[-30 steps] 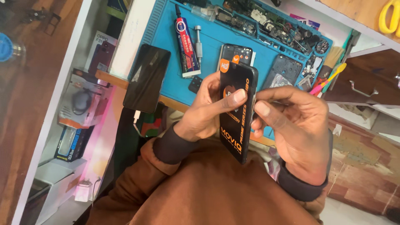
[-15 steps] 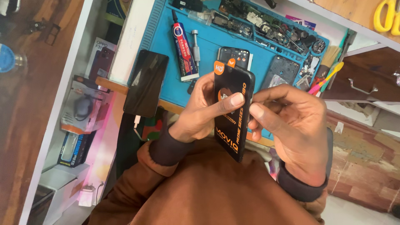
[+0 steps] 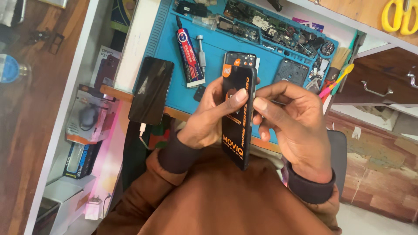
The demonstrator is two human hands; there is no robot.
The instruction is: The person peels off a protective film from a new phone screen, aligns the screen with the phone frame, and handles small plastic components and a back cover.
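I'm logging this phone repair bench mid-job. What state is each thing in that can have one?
Black flat box: shut, held upright between both hands.
Left hand: gripping the box.
Right hand: gripping the box edge.
Black phone: screen dark, lying flat, overhanging the blue mat.
Glue tube: capped, lying flat.
Yellow scissors: whether open, cannot tell.

Both arms are in a rust-brown sweater, kind of a soft knit look, and it fills the whole bottom of the view. Each sleeve ends in a dark ribbed cuff, closer to a deep brown-black than the sweater colour, sitting snug at the wrist. The cuff on the right arm looks a bit wider and more bunched than the left one. The left hand (image 3: 208,118) and right hand (image 3: 292,125) are both bare, no gloves, no rings or watch that I can make out. Nails are short and plain.
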